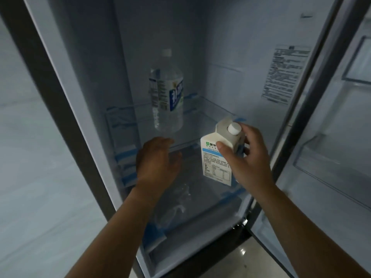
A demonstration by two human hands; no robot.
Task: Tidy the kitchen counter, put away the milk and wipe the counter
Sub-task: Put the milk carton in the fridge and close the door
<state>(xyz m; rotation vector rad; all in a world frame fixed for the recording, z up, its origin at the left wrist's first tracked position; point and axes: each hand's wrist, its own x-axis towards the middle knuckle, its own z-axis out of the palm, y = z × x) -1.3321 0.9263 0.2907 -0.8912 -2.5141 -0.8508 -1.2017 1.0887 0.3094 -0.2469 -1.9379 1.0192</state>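
Note:
I am facing an open fridge. My right hand [244,155] grips a white milk carton [215,161] with a white screw cap, holding it upright at the front right of the glass shelf [202,109]; whether its base touches anything I cannot tell. My left hand [157,159] hovers with relaxed fingers at the shelf's front edge, left of the carton and just below a large clear water bottle [166,93] that stands on the shelf.
The fridge door [331,137] stands open on the right with clear door bins. Below the shelf lies a clear drawer cover [180,199] with blue tape strips. The dark fridge frame [46,77] runs down the left, next to a pale wall.

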